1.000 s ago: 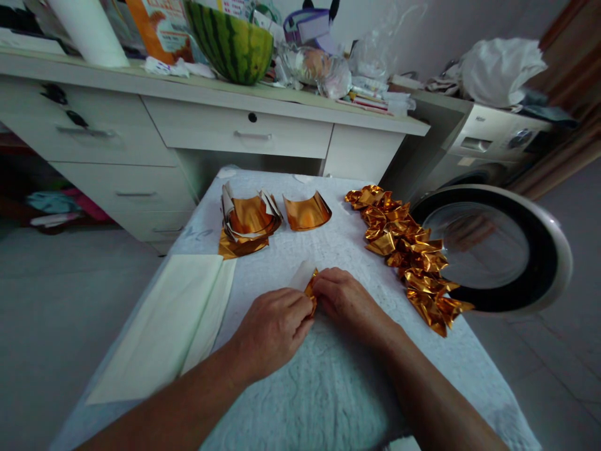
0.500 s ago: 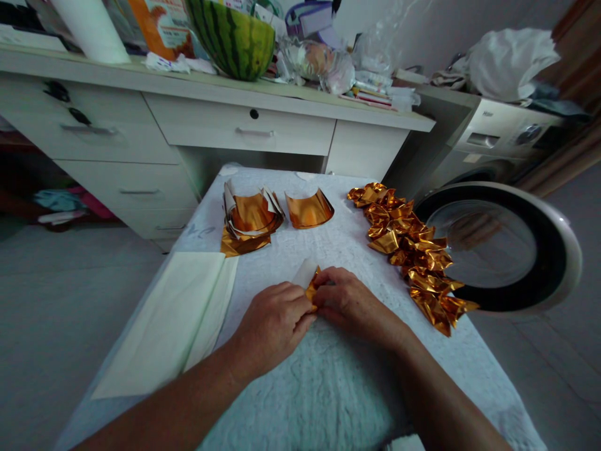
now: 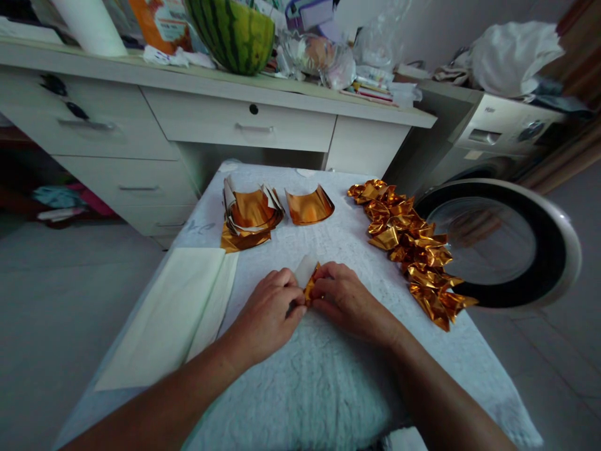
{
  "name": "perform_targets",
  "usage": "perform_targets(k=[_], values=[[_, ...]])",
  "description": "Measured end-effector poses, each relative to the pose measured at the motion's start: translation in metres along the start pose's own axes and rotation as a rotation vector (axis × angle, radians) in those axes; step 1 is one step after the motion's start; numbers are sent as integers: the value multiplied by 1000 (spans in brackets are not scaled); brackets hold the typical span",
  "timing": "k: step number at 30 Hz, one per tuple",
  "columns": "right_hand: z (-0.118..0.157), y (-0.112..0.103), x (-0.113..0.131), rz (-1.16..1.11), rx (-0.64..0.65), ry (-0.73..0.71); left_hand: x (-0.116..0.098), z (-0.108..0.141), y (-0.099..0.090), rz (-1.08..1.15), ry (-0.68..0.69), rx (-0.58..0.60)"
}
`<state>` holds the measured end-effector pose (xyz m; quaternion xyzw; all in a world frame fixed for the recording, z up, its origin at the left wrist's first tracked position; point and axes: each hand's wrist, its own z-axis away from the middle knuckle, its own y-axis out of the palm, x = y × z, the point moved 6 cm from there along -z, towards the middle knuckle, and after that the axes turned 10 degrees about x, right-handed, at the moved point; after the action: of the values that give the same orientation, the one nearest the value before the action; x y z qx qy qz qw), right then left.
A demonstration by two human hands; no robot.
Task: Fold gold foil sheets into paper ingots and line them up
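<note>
Between both hands is a small piece of gold foil paper (image 3: 309, 285) with a white paper strip (image 3: 305, 268) sticking out beyond it. My left hand (image 3: 275, 307) pinches its left side, thumb against fingers. My right hand (image 3: 345, 297) grips the other side with curled fingers, which hide much of the piece. Farther back lie a stack of curved gold foil sheets (image 3: 253, 210) and a single curled gold sheet (image 3: 310, 205). A row of crumpled, folded gold foil pieces (image 3: 399, 241) runs along the right.
White paper sheets (image 3: 159, 313) lie at the left of the cloth-covered table (image 3: 300, 401). A white desk (image 3: 244, 128) stands behind, holding a cut watermelon (image 3: 232, 37) and plastic bags. At right, the round door (image 3: 500, 244) of a washing machine hangs open beside the table.
My left hand has shifted slightly left and its fingers have bunched up more at the foil. The right hand stays on the piece. The view has tipped a little.
</note>
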<state>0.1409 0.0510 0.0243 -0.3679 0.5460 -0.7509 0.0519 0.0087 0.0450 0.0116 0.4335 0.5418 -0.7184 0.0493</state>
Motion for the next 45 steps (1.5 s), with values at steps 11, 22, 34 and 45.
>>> perform_targets(k=[11,22,34,45], values=[[-5,2,1,40,-1,119,6,0,-2,-120,-52,-10],[-8,6,-5,-22,-126,130,4,-1,-3,-202,-114,-39],[-10,11,-8,-43,-173,145,3,-1,-1,-279,-108,-52],[-10,11,-9,-46,-173,152,1,-1,-1,-302,-105,-50]])
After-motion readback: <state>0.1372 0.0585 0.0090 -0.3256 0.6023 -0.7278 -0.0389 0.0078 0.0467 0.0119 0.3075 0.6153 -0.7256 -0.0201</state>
